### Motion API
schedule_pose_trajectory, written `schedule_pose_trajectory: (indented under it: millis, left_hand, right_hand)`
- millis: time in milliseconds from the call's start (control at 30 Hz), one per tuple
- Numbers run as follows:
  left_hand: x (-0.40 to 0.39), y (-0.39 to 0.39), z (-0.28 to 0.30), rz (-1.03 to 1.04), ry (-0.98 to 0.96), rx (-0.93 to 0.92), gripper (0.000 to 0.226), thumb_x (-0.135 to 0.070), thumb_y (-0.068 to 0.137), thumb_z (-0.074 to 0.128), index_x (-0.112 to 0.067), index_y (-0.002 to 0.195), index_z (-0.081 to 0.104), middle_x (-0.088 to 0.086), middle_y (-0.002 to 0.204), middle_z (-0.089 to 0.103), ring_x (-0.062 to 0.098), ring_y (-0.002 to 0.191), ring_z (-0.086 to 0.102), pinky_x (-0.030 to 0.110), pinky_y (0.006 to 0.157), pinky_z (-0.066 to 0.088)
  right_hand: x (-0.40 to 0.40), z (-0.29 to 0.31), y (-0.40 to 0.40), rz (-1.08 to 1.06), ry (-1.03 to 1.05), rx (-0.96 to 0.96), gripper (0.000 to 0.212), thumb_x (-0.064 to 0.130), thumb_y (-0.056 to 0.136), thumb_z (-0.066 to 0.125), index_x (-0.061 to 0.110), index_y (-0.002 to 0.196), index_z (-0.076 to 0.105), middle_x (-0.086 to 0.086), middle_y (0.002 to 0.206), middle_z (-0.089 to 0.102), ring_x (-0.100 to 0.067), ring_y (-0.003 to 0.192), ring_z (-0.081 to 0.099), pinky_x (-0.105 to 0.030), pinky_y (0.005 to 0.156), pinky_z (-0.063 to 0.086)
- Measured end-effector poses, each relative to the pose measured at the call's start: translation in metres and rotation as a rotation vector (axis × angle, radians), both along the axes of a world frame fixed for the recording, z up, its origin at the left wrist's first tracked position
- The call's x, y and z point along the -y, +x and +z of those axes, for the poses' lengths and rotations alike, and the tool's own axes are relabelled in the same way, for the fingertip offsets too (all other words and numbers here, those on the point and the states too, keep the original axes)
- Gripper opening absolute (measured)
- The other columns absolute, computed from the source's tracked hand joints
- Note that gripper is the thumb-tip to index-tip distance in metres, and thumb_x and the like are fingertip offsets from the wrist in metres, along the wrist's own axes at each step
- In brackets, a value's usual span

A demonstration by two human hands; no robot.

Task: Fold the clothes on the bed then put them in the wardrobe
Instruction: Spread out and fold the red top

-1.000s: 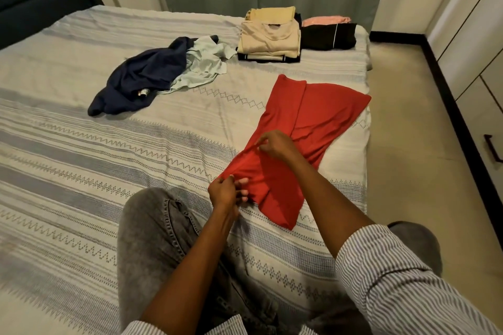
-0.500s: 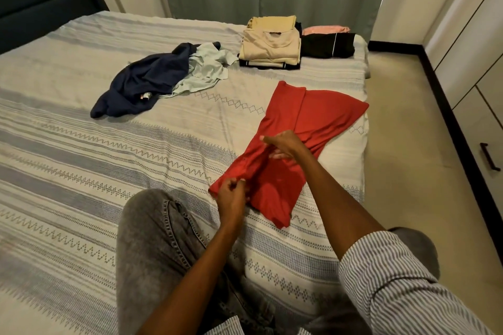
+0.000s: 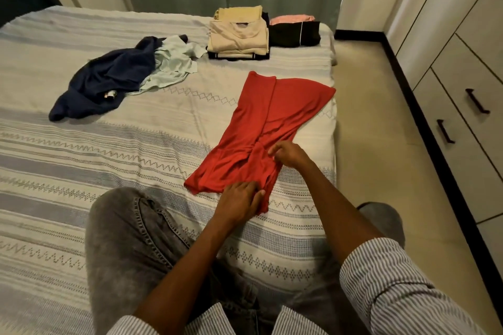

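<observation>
A red garment (image 3: pixel 272 117) lies on the striped bed (image 3: pixel 95 149) near its right edge, its far end spread flat and its near end bunched and folded over. My left hand (image 3: pixel 239 200) lies on the near end and grips the fabric at its edge. A little further away, my right hand (image 3: pixel 288 155) pinches the gathered fabric at the garment's right side. At the right stands the white wardrobe (image 3: pixel 462 68), with dark handles on its drawers.
A crumpled navy garment (image 3: pixel 109 84) and a pale mint one (image 3: pixel 171 65) lie unfolded mid-bed. Folded beige clothes (image 3: pixel 239 35), a black piece (image 3: pixel 295 34) and a pink one (image 3: pixel 292 18) sit at the far edge. My grey-jeaned knee (image 3: pixel 136 239) rests on the bed. Bare floor separates bed from wardrobe.
Both hands have carried the near left part of the red garment over to the right and laid it down. The garment's near end is now narrower.
</observation>
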State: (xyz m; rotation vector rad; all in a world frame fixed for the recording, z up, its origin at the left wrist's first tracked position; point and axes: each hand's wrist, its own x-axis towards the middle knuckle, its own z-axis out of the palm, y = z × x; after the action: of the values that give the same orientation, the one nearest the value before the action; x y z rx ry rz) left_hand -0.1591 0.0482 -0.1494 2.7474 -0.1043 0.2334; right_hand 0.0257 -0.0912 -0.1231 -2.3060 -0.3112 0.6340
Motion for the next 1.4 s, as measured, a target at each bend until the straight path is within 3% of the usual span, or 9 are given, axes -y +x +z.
schedule_pose_trajectory:
  millis: [67,233,367,500,633,767,1033,1233,1400]
  left_hand:
    - [0.001,0.011,-0.001,-0.029,0.018,0.04,0.028,-0.042,0.1,0.038,-0.022,0.095,0.056,0.003,0.093,0.067,0.027,0.085,0.061,0.035,0.071,0.039]
    - [0.008,0.053,0.011,-0.076,0.039,0.06,0.024,-0.036,0.096,0.042,-0.019,0.091,0.057,0.004,0.087,0.067,0.029,0.077,0.061,0.037,0.066,0.044]
    - [0.024,0.092,0.03,-0.118,0.018,0.094,0.027,-0.032,0.091,0.043,-0.012,0.086,0.06,0.009,0.084,0.066,0.034,0.073,0.06,0.04,0.06,0.044]
    - [0.04,0.137,0.046,-0.082,0.047,0.085,0.025,-0.028,0.09,0.046,-0.012,0.099,0.063,0.011,0.094,0.068,0.037,0.08,0.063,0.044,0.064,0.047]
    - [0.062,0.218,0.044,-0.039,0.161,-0.023,0.03,-0.026,0.093,0.051,-0.017,0.12,0.059,0.01,0.117,0.064,0.039,0.098,0.061,0.042,0.076,0.045]
    - [0.079,0.26,0.032,0.024,0.237,-0.115,0.032,-0.035,0.097,0.048,-0.019,0.123,0.057,0.009,0.125,0.059,0.038,0.108,0.058,0.041,0.086,0.043]
    - [0.099,0.315,0.007,0.06,0.362,-0.099,0.026,-0.02,0.052,0.079,-0.014,0.069,0.061,0.007,0.07,0.061,0.03,0.049,0.057,0.028,0.04,0.039]
    - [0.106,0.329,0.013,0.087,0.095,0.095,0.026,-0.034,0.093,0.043,-0.014,0.084,0.056,0.011,0.073,0.063,0.038,0.055,0.059,0.035,0.045,0.033]
    - [0.091,0.342,0.014,0.297,-0.62,0.029,0.02,-0.023,0.105,0.038,-0.014,0.089,0.047,0.003,0.073,0.054,0.021,0.066,0.049,0.035,0.061,0.03]
  right_hand:
    - [0.014,-0.002,0.002,-0.084,0.001,0.096,0.021,0.014,0.085,0.058,0.031,0.085,0.07,0.004,0.093,0.071,-0.018,0.084,0.065,-0.029,0.079,0.049]
    - [0.047,-0.015,0.028,-0.292,0.047,0.11,0.023,0.018,0.083,0.055,0.032,0.084,0.073,0.004,0.091,0.072,-0.021,0.08,0.064,-0.031,0.072,0.048]
    - [0.066,-0.018,0.052,-0.465,0.345,-0.037,0.017,0.011,0.082,0.057,0.023,0.089,0.067,-0.01,0.09,0.071,-0.02,0.068,0.063,-0.032,0.062,0.053]
    - [0.081,-0.011,0.087,-0.55,0.534,-0.11,0.017,0.003,0.094,0.054,0.018,0.102,0.06,-0.005,0.092,0.064,-0.016,0.076,0.063,-0.033,0.076,0.057]
    - [0.098,-0.01,0.157,-0.72,0.786,-0.204,0.033,-0.011,0.095,0.037,0.014,0.075,0.047,-0.002,0.064,0.043,-0.006,0.044,0.047,-0.016,0.045,0.042]
    - [0.094,-0.012,0.206,-0.854,0.869,-0.31,0.02,0.0,0.096,0.044,0.011,0.086,0.057,-0.004,0.082,0.061,-0.01,0.072,0.059,-0.02,0.067,0.054]
    - [0.095,-0.019,0.289,-0.837,0.723,-0.391,0.022,0.016,0.089,0.072,0.008,0.107,0.061,-0.007,0.086,0.068,-0.019,0.073,0.065,-0.031,0.056,0.056]
    - [0.084,-0.037,0.317,-1.016,0.693,-0.086,0.01,0.012,0.077,0.062,0.014,0.066,0.063,-0.002,0.065,0.059,-0.02,0.064,0.056,-0.034,0.056,0.045]
    - [0.042,-0.016,0.33,-1.007,0.683,0.15,0.028,0.042,0.097,0.057,0.025,0.075,0.063,0.004,0.068,0.063,-0.015,0.058,0.054,-0.031,0.054,0.044]
